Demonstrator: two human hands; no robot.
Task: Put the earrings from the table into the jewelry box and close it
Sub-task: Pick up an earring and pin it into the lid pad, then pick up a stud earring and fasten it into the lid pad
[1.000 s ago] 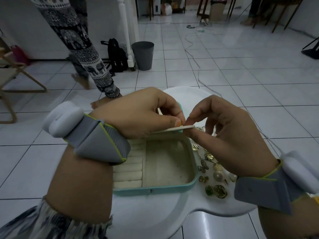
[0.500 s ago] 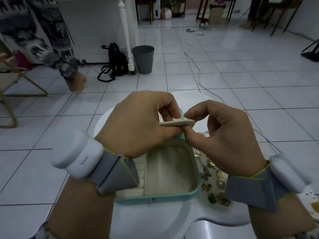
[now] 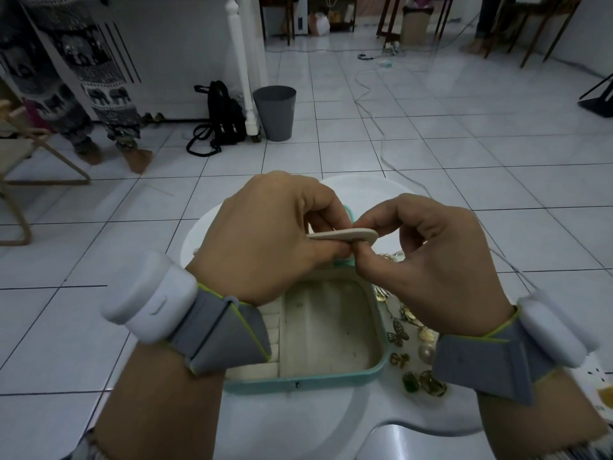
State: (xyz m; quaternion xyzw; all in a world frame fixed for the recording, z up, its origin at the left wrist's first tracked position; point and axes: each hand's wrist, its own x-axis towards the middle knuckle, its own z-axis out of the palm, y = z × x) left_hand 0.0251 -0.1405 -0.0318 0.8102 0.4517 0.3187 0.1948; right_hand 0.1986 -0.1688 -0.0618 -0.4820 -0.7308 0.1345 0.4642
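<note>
Teal jewelry box [image 3: 298, 385]: one, open, at tabletop [image 3: 298, 426] centre. Cream lining; one large compartment [image 3: 328, 327], ring rolls [image 3: 255, 370] at left. Earrings [image 3: 421, 383]: seven-plus, loose, toward tabletop right edge, just beside box. Gold, green, one pearl [image 3: 426, 352], one butterfly [image 3: 396, 338]; some hidden under right hand [image 3: 428, 260]. Cream flat pad [image 3: 345, 234]: one, above box, pinched by left hand [image 3: 265, 237] and right hand.

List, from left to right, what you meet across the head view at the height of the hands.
left hand → pad → right hand
</note>
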